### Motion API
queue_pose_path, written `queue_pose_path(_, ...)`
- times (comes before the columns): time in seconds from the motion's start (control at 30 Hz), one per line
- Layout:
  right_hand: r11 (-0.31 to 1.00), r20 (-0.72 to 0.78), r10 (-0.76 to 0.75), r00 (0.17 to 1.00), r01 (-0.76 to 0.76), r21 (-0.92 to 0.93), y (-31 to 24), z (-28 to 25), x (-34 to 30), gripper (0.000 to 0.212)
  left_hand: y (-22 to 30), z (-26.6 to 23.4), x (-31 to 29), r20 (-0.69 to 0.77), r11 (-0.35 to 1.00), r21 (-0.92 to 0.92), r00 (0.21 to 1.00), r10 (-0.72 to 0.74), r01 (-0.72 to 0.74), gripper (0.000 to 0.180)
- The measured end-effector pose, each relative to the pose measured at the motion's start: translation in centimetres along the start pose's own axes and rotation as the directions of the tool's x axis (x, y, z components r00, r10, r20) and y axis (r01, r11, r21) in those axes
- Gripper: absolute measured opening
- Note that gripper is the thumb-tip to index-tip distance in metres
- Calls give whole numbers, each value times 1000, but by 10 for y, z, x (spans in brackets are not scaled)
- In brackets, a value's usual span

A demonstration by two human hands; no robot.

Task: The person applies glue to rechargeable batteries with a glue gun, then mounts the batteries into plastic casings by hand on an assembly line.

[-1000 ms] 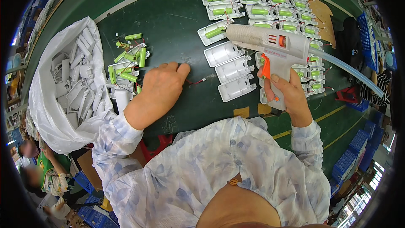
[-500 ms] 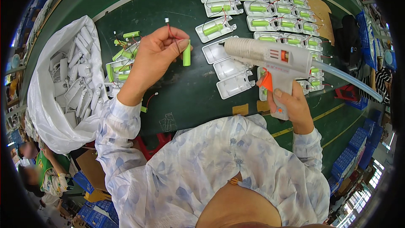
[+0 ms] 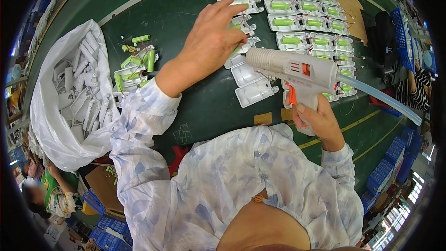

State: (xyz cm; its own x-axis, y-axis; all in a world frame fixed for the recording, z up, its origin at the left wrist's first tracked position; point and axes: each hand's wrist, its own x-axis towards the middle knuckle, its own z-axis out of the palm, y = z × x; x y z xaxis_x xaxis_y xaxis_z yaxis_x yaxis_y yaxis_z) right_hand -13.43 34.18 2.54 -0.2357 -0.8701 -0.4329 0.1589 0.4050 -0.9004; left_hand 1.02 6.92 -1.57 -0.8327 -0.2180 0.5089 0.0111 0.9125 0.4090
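Observation:
My right hand (image 3: pixel 320 120) is wrapped around the handle of a white hot glue gun (image 3: pixel 297 67), with its orange trigger under the fingers. A clear glue stick (image 3: pixel 378 95) sticks out of the gun's back end. My left hand (image 3: pixel 209 42) reaches over the column of white plastic shells, thumb and forefinger pinched and the other fingers stretched out. Under the pinch, partly hidden, a green cylindrical battery (image 3: pixel 235 52) lies at a shell close to the gun's nozzle. Two bare white shells (image 3: pixel 255 94) sit just nearer to me.
Several rows of white shells with green batteries (image 3: pixel 290 40) and thin wires fill the far right. Loose batteries (image 3: pixel 134 60) lie in a pile at left, beside a white plastic bag (image 3: pixel 44 107) full of white parts. Brown cardboard (image 3: pixel 350 16) lies at the far right.
My left hand has carried the green battery right, from over the table's middle to the shell by the nozzle. The glue gun has shifted slightly left and down.

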Motion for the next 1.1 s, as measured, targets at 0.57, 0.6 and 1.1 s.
queue_pose_path(0.57, 994, -112, -69, 991, 78, 72, 12, 2, 1, 41, 30, -42, -3, 40, 994, 57, 995, -92, 90, 9)
queue_pose_path(0.6, 994, -109, -68, 992, 76, 74, 13, 0, 5, 41, 30, -51, -8, 41, 994, 59, 995, -95, 93, 9)
queue_pose_path(1.1, 993, -82, -35, 996, 44, 108, 22, -2, -2, 46, -9, -91, -99, -16, 598, 704, 851, -525, 382, 9)
